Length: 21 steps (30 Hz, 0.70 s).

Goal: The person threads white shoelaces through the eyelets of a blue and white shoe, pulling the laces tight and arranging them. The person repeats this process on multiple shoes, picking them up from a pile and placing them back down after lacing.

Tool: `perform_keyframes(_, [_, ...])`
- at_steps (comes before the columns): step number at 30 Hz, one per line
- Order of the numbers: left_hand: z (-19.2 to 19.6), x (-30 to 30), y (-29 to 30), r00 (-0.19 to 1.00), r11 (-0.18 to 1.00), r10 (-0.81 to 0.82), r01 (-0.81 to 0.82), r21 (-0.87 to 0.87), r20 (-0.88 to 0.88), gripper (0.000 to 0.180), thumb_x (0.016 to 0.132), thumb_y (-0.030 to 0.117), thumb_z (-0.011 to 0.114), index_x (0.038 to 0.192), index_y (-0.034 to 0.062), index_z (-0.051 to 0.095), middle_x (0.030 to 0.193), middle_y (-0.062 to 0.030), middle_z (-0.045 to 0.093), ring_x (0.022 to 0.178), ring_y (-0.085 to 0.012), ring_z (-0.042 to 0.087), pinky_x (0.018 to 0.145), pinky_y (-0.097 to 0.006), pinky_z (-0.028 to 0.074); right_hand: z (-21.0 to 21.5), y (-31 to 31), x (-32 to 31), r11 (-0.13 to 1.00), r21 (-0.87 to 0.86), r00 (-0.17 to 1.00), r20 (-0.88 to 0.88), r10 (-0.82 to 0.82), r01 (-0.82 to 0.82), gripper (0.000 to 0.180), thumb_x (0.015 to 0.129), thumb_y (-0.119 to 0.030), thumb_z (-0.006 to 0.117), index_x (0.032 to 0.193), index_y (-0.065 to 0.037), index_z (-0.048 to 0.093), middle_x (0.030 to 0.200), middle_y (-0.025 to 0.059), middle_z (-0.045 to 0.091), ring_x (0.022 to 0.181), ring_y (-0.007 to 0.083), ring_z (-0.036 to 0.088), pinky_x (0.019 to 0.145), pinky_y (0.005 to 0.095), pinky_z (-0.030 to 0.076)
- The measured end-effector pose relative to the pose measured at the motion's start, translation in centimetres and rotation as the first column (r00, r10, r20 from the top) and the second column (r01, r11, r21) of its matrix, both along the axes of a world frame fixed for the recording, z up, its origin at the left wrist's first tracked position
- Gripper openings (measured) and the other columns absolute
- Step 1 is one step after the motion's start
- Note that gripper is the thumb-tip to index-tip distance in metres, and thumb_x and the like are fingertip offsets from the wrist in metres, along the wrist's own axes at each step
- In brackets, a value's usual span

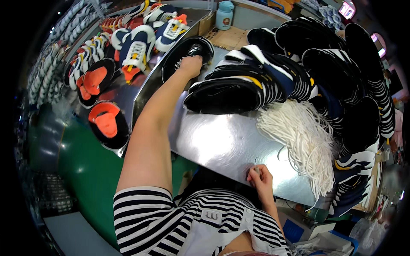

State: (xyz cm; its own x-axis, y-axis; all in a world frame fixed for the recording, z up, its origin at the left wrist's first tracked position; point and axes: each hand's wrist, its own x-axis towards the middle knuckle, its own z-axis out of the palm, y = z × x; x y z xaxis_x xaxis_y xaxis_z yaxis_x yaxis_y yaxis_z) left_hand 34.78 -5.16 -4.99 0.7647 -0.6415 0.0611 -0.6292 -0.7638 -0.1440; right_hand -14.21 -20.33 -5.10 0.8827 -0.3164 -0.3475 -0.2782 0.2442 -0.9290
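My left arm stretches out to a black shoe upper (170, 59) lying at the far left side of the metal table. My left hand (191, 66) is closed on this upper, its fingertips partly hidden. Close to the table's front edge, my right hand (261, 178) pinches a small tool with a thin metal hook (256, 161) sticking up from the fingers. Beside it to the right lies a big bundle of white shoelaces (299, 141). Stacked black, navy and white shoe uppers (224, 94) with yellow accents lie beyond the laces.
Navy and white shoes with yellow laces (136, 53) and orange-lined uppers (106, 121) stand on a rack at left. A blue bottle (224, 16) stands at the back. More stacked uppers (361, 123) rise at right. The shiny metal tabletop (205, 138) lies before me, green floor (77, 170) at left.
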Motion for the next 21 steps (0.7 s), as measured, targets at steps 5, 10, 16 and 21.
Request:
perform_keyframes(5, [0.7,-0.9,-0.3,0.961,0.952,-0.274,0.265,-0.15,-0.043,0.057,0.084,0.002,0.054,0.139,0.0146,0.052,0.117,-0.0165,0.058,0.098,-0.0355,0.065,0.083,-0.045,0.053,-0.1,-0.6,-0.2,0.997,0.075,1.0,-0.015,-0.002,0.003,0.007,0.098,-0.01,0.059,0.103,-0.005,0.057,0.075,-0.0004,0.059,0.059,0.0027,0.045,0.052,0.0175,0.032])
perform_keyframes(10, [1.7,-2.4,1.7,0.947,0.822,-0.315,0.235,-0.518,-0.069,0.056,0.083,0.017,0.067,0.136,0.0052,0.053,0.117,-0.0182,0.061,0.104,-0.0327,0.063,0.09,-0.037,0.05,0.7,-0.5,0.3,0.991,0.132,0.999,-0.024,0.021,-0.018,0.008,0.099,-0.012,0.058,0.103,-0.006,0.056,0.078,-0.0008,0.058,0.065,0.003,0.047,0.056,0.0176,0.034])
perform_keyframes(16, [5.0,-18.6,7.6,0.99,0.633,-0.084,-0.033,-0.774,-0.111,0.03,0.089,0.024,0.071,0.106,0.0013,0.061,0.095,-0.0089,0.064,0.086,-0.0174,0.063,0.074,-0.028,0.048,0.8,-3.1,-1.4,0.937,-0.28,0.978,0.046,-0.206,0.21,0.014,0.091,-0.014,0.069,0.085,-0.009,0.057,0.072,-0.0069,0.049,0.062,0.0024,0.042,0.055,0.0183,0.033])
perform_keyframes(21, [4.2,-21.1,7.5,0.993,0.532,0.088,0.024,-0.847,0.083,0.013,0.091,0.008,0.062,0.103,0.0036,0.063,0.088,-0.0103,0.065,0.076,-0.0223,0.062,0.072,-0.033,0.048,1.6,-7.9,1.7,0.708,-0.645,0.958,0.196,-0.211,0.288,0.013,0.089,-0.013,0.068,0.094,-0.001,0.065,0.075,0.0041,0.062,0.067,0.0096,0.053,0.063,0.0259,0.045])
